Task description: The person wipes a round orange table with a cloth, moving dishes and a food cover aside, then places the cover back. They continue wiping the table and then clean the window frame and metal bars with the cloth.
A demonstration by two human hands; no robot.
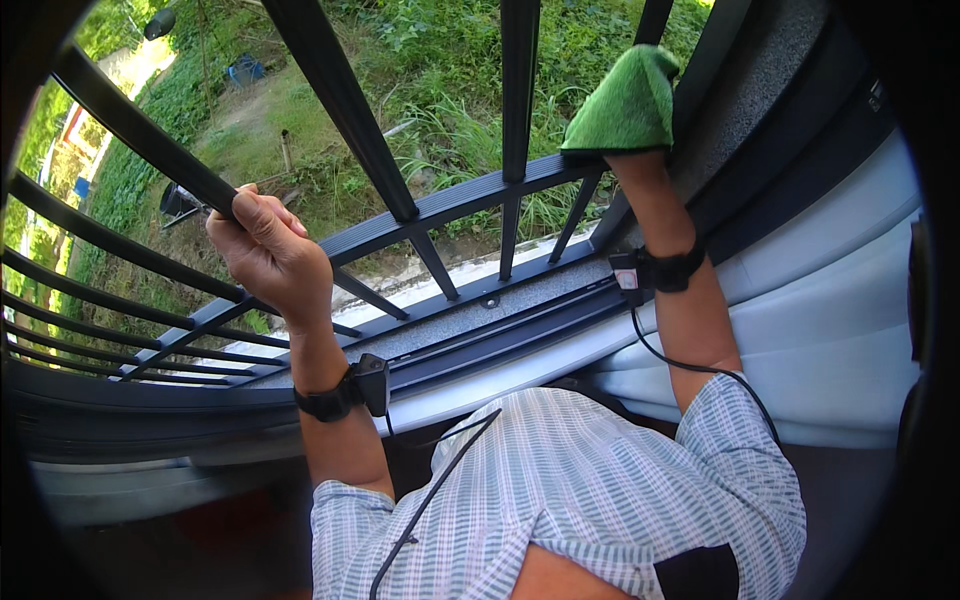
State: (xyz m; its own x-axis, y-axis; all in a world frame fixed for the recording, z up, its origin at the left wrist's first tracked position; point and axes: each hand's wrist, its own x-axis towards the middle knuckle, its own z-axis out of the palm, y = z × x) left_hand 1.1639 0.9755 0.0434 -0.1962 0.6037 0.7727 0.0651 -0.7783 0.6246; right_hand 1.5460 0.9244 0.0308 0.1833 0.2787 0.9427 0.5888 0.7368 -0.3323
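Note:
My left hand (266, 251) grips a dark metal bar (150, 135) of the window railing at the left. A green cloth (626, 105) covers my right hand, whose fingers are hidden inside it. The cloth is at the upper right, beside a railing bar and just above the ribbed crossbar (457, 201), close to the window's side frame (739, 97). How my right fingers are held beneath the cloth cannot be seen. Both wrists wear black straps with small devices and cables.
Below the railing run a speckled stone sill (450, 324) and dark window tracks (517, 330). A pale curtain (832, 330) hangs at the right. Beyond the bars are plants, bare ground and a blue object (246, 70). A black cable (439, 499) crosses the checked shirt.

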